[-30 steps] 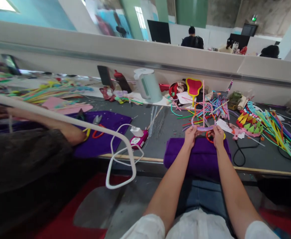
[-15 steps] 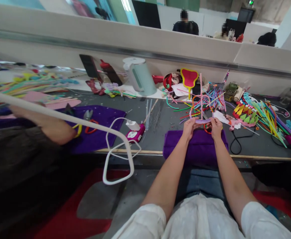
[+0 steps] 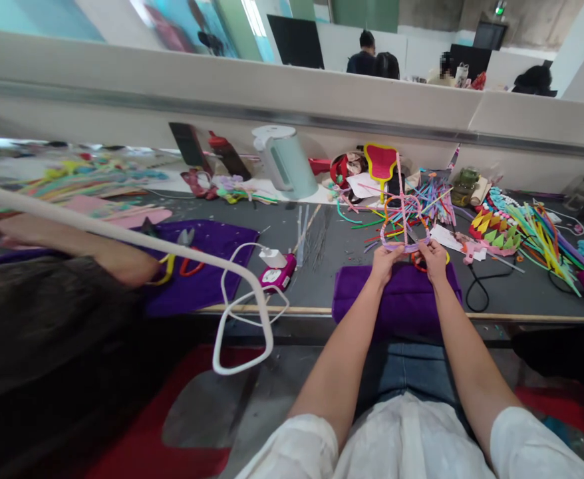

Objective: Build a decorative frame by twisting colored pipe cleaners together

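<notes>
Between my two hands is a frame of fuzzy pipe cleaners [image 3: 406,248], with lavender along its near edge, orange at the sides and pink strands crossing it. One pink strand sticks up tall from it. The fingers of my left hand [image 3: 386,261] are closed on the near left of the lavender edge. My right hand [image 3: 434,259] pinches the same edge on the right. Below both wrists lies a folded purple cloth [image 3: 396,293] at the table's front edge. Orange and yellow handles [image 3: 418,264] show partly behind my right hand.
Loose pipe cleaners [image 3: 546,236] lie to the right, near a pink glue gun [image 3: 471,249]. Behind stand a kettle [image 3: 294,163] and a red-and-yellow hand mirror [image 3: 382,163]. A white tubular frame [image 3: 242,266] juts in from the left, before a co-worker's arm [image 3: 87,243].
The pipe cleaner frame has tilted up, so its rounded outline shows more openly. Both my hands still grip its near edge. The whole view has shifted slightly.
</notes>
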Demonstrator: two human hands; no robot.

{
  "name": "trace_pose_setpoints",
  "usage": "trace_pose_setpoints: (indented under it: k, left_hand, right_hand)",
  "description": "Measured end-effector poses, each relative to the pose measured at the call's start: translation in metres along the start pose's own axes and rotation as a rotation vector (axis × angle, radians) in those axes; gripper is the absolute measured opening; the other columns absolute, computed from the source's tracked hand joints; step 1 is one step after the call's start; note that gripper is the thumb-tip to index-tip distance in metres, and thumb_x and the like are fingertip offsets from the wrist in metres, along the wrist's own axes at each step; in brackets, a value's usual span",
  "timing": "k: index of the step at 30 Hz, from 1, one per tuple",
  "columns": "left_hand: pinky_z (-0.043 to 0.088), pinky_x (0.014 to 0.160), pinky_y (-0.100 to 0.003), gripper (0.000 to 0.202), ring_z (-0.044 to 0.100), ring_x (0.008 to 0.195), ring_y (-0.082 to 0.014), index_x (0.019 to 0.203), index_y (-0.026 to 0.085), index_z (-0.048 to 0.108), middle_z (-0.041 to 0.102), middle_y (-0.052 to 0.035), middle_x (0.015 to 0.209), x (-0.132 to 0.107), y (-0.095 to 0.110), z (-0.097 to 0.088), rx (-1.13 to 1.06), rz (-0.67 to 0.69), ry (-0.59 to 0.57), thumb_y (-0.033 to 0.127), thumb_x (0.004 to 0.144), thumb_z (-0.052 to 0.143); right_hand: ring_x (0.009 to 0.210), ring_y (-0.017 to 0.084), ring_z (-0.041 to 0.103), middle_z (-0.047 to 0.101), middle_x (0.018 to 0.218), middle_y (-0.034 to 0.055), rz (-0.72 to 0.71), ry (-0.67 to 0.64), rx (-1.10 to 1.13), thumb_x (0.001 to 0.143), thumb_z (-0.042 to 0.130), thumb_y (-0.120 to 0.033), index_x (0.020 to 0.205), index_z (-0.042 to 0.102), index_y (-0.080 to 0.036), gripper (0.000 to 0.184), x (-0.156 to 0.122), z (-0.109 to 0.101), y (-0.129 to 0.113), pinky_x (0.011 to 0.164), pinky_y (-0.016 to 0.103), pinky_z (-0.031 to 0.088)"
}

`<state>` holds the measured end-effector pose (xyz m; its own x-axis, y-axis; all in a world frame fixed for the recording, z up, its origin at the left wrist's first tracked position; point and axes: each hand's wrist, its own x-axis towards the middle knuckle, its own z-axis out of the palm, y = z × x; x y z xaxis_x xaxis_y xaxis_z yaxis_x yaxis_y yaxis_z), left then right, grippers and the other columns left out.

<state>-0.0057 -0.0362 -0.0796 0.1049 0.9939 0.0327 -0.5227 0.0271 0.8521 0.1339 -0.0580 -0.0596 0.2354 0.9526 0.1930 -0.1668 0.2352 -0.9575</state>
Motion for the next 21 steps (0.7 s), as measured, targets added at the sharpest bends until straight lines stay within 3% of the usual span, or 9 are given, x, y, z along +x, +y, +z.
trace_pose_setpoints:
  k: [7,15,21]
  left_hand:
    - [0.053,0.071,-0.036,0.04,0.066,0.064,-0.0171,0.085,0.013,0.069,0.071,-0.0061,0.075,-0.0022,0.0045,0.0009,-0.005,-0.032,-0.01,0.037,0.057,0.083]
    - [0.053,0.071,-0.034,0.04,0.067,0.065,-0.0171,0.084,0.013,0.068,0.072,-0.0067,0.077,-0.0017,0.0034,-0.0012,-0.041,-0.023,-0.002,0.036,0.056,0.083]
    - [0.053,0.07,-0.032,0.04,0.067,0.065,-0.017,0.089,0.013,0.07,0.073,-0.009,0.081,-0.0023,0.0062,-0.0005,-0.068,-0.046,-0.02,0.044,0.065,0.077]
  right_hand:
    - [0.041,0.009,0.055,0.063,0.054,-0.0048,-0.021,0.022,0.005,0.071,0.068,-0.041,0.081,0.06,-0.019,0.026,-0.0011,0.0,0.0006,0.045,0.021,0.048]
    - [0.039,0.01,0.054,0.063,0.054,-0.0047,-0.024,0.004,0.011,0.072,0.067,-0.043,0.082,0.061,-0.019,0.027,-0.0026,-0.0003,0.0,0.042,0.022,0.045]
    - [0.037,0.008,0.051,0.062,0.052,-0.0049,-0.059,0.067,0.015,0.072,0.068,-0.041,0.079,0.06,-0.018,0.025,-0.0022,-0.0033,0.0013,0.04,0.02,0.042]
